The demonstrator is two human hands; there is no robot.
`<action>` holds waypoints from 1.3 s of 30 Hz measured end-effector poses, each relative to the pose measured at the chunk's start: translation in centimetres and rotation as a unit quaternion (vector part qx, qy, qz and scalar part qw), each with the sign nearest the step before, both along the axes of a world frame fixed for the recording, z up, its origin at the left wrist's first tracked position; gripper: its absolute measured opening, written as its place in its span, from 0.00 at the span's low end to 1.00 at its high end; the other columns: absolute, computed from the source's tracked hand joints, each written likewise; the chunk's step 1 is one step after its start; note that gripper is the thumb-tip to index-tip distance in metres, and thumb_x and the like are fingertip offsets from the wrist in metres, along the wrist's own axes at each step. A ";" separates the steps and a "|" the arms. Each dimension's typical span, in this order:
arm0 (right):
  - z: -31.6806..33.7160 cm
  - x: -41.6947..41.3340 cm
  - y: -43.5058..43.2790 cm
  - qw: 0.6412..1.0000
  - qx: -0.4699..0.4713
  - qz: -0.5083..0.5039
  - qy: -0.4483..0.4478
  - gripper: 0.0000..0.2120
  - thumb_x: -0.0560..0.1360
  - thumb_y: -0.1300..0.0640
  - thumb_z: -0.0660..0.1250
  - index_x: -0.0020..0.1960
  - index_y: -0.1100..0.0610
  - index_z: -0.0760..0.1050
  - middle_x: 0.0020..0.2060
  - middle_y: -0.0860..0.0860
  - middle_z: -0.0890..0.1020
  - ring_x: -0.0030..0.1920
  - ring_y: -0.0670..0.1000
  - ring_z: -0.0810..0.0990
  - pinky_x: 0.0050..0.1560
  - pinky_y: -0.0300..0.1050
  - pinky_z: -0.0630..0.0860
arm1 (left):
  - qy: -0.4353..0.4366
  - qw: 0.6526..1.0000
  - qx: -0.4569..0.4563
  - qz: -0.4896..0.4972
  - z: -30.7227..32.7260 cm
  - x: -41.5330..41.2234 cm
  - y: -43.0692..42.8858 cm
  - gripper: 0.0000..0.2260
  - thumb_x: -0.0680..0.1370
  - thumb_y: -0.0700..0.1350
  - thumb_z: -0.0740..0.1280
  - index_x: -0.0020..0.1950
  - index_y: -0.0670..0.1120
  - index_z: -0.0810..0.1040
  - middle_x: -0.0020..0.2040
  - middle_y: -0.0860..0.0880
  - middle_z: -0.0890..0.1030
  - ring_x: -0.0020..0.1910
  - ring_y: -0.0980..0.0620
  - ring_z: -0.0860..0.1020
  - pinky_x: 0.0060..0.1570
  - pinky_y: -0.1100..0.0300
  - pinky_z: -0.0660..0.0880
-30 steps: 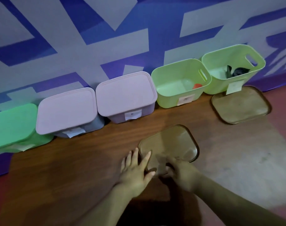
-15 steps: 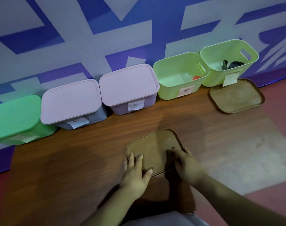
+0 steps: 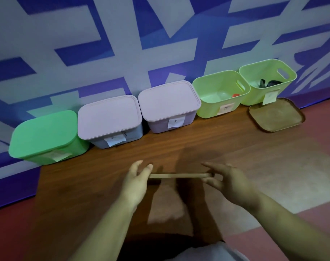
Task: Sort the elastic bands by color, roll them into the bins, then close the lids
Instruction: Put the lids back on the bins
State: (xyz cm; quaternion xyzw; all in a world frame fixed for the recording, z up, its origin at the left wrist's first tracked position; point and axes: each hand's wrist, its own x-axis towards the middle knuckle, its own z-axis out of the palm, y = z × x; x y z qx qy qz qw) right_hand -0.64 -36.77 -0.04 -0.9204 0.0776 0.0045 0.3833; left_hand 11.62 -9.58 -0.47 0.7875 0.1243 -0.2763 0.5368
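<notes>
A brown lid (image 3: 179,175) is held edge-on above the wooden floor, level between both hands. My left hand (image 3: 136,178) grips its left end and my right hand (image 3: 225,180) grips its right end. Two light green bins stand open at the back right: the nearer one (image 3: 209,108) holds an orange band (image 3: 236,95), the far one (image 3: 254,98) holds dark bands (image 3: 269,84). A second brown lid (image 3: 276,114) lies flat on the floor in front of the far bin.
Three bins stand closed along the patterned wall: a green one (image 3: 45,136), a grey one with a pink lid (image 3: 109,119) and a purple one with a pink lid (image 3: 168,103). Paper labels hang on the bins' fronts. Red floor lies to the right.
The brown lid lay flat on the floor with both hands at its near edge; now both hands have lifted it off the floor and hold it edge-on.
</notes>
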 end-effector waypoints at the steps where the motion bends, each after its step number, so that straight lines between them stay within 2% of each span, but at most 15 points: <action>1: 0.4 0.1 0.6 0.999 0.034 -0.038 -0.009 0.25 0.72 0.44 0.72 0.67 0.44 0.75 0.47 0.38 0.82 0.51 0.38 0.79 0.53 0.33 0.71 | 0.001 1.000 -0.008 -0.015 0.5 -0.1 0.3 0.29 0.73 0.67 0.66 0.73 0.63 0.65 0.70 0.54 0.71 0.69 0.48 0.71 0.70 0.43 0.68; 4: 1.5 0.4 2.3 0.975 0.159 -0.157 -0.014 0.21 0.73 0.51 0.74 0.65 0.42 0.76 0.47 0.41 0.82 0.50 0.42 0.81 0.51 0.36 0.76 | -0.045 0.995 0.041 -0.075 1.3 -1.0 0.8 0.36 0.74 0.69 0.64 0.77 0.67 0.51 0.77 0.50 0.66 0.75 0.46 0.65 0.73 0.45 0.64; 7: 2.6 0.8 3.1 0.928 0.239 -0.284 -0.033 0.16 0.74 0.51 0.73 0.61 0.42 0.78 0.47 0.43 0.83 0.48 0.44 0.82 0.48 0.41 0.79 | -0.127 0.972 0.119 -0.155 2.2 -2.1 0.4 0.39 0.74 0.68 0.65 0.75 0.73 0.42 0.72 0.46 0.70 0.73 0.45 0.65 0.71 0.45 0.66; 9: 3.0 1.2 2.9 0.900 0.272 -0.340 -0.028 0.15 0.74 0.49 0.72 0.61 0.42 0.79 0.47 0.46 0.83 0.48 0.47 0.82 0.52 0.48 0.81 | -0.204 0.943 0.153 -0.216 2.4 -2.3 0.0 0.40 0.72 0.69 0.65 0.75 0.72 0.42 0.70 0.52 0.72 0.70 0.48 0.65 0.70 0.46 0.66; 11: 3.3 1.8 2.0 0.882 0.297 -0.365 -0.018 0.16 0.74 0.51 0.72 0.61 0.45 0.79 0.47 0.47 0.82 0.48 0.47 0.82 0.54 0.50 0.80 | -0.245 0.918 0.163 -0.266 2.8 -1.9 -0.8 0.40 0.70 0.72 0.64 0.76 0.72 0.45 0.74 0.56 0.66 0.72 0.50 0.61 0.72 0.46 0.64; 14: 3.0 2.6 -0.8 0.868 0.323 -0.378 0.012 0.16 0.74 0.50 0.73 0.61 0.46 0.79 0.51 0.48 0.82 0.51 0.49 0.81 0.55 0.51 0.79 | -0.222 0.903 0.154 -0.335 3.5 -1.0 -2.4 0.43 0.66 0.73 0.69 0.74 0.75 0.48 0.81 0.56 0.49 0.79 0.53 0.49 0.77 0.47 0.56; 17: 2.3 3.6 -4.8 0.845 0.365 -0.389 0.044 0.14 0.72 0.49 0.74 0.58 0.46 0.80 0.53 0.48 0.83 0.54 0.51 0.81 0.57 0.52 0.78 | -0.237 0.869 0.160 -0.405 3.9 -0.2 -4.7 0.46 0.61 0.73 0.72 0.73 0.76 0.51 0.78 0.62 0.32 0.80 0.55 0.42 0.78 0.49 0.54; 22: 2.3 5.2 -12.7 0.821 0.396 -0.395 0.113 0.15 0.73 0.49 0.73 0.59 0.49 0.79 0.52 0.52 0.83 0.53 0.55 0.81 0.55 0.55 0.79 | -0.275 0.811 0.199 -0.476 3.7 0.9 -11.7 0.46 0.60 0.76 0.70 0.74 0.75 0.52 0.79 0.58 0.30 0.80 0.51 0.41 0.78 0.49 0.51; 24: 2.5 5.6 -15.8 0.853 0.355 -0.366 0.115 0.20 0.73 0.47 0.72 0.64 0.47 0.75 0.57 0.50 0.80 0.56 0.54 0.79 0.59 0.55 0.77 | -0.296 0.805 0.217 -0.467 3.6 1.0 -14.9 0.46 0.61 0.77 0.68 0.75 0.74 0.51 0.79 0.56 0.31 0.80 0.50 0.41 0.78 0.49 0.52; 25: 2.7 5.7 -17.2 0.887 0.310 -0.327 0.102 0.23 0.73 0.46 0.72 0.67 0.45 0.72 0.60 0.49 0.77 0.58 0.53 0.77 0.62 0.55 0.76 | -0.307 0.804 0.226 -0.456 3.4 1.1 -16.6 0.46 0.62 0.77 0.67 0.76 0.73 0.51 0.80 0.55 0.32 0.80 0.50 0.42 0.78 0.50 0.52; 27: 3.3 6.1 -20.1 0.961 0.167 -0.212 0.059 0.31 0.72 0.46 0.73 0.72 0.45 0.65 0.62 0.47 0.71 0.63 0.49 0.71 0.66 0.48 0.70 | -0.324 0.804 0.246 -0.433 3.2 1.4 -19.8 0.45 0.62 0.78 0.64 0.76 0.71 0.51 0.80 0.54 0.33 0.80 0.50 0.42 0.78 0.50 0.52; 29: 3.7 6.7 -22.7 0.994 0.059 -0.091 0.024 0.35 0.71 0.47 0.74 0.74 0.45 0.63 0.67 0.47 0.66 0.69 0.46 0.64 0.68 0.43 0.64 | -0.324 0.810 0.265 -0.411 3.1 1.6 -22.6 0.46 0.62 0.79 0.62 0.77 0.71 0.51 0.81 0.53 0.34 0.81 0.49 0.43 0.79 0.51 0.52; 32: 4.0 7.9 -26.5 0.999 0.001 0.022 0.040 0.37 0.70 0.43 0.74 0.74 0.39 0.61 0.78 0.52 0.52 0.78 0.51 0.52 0.74 0.47 0.59 | -0.308 0.822 0.291 -0.380 3.2 2.4 -26.2 0.47 0.60 0.79 0.58 0.77 0.70 0.50 0.81 0.53 0.36 0.81 0.48 0.45 0.79 0.54 0.49; 35: 4.2 10.3 -30.3 0.989 -0.068 0.118 0.055 0.42 0.65 0.33 0.72 0.75 0.36 0.58 0.79 0.49 0.43 0.79 0.53 0.47 0.76 0.52 0.56 | -0.307 0.832 0.304 -0.348 3.6 3.8 -29.1 0.48 0.59 0.80 0.56 0.78 0.68 0.51 0.82 0.52 0.38 0.81 0.48 0.48 0.79 0.55 0.49; 39: 3.6 14.2 -33.6 0.967 -0.116 0.198 0.107 0.53 0.56 0.22 0.68 0.75 0.30 0.47 0.78 0.43 0.35 0.78 0.59 0.34 0.76 0.65 0.51 | -0.304 0.845 0.308 -0.314 4.1 6.5 -31.8 0.49 0.59 0.79 0.56 0.78 0.66 0.54 0.82 0.51 0.43 0.81 0.49 0.49 0.78 0.52 0.53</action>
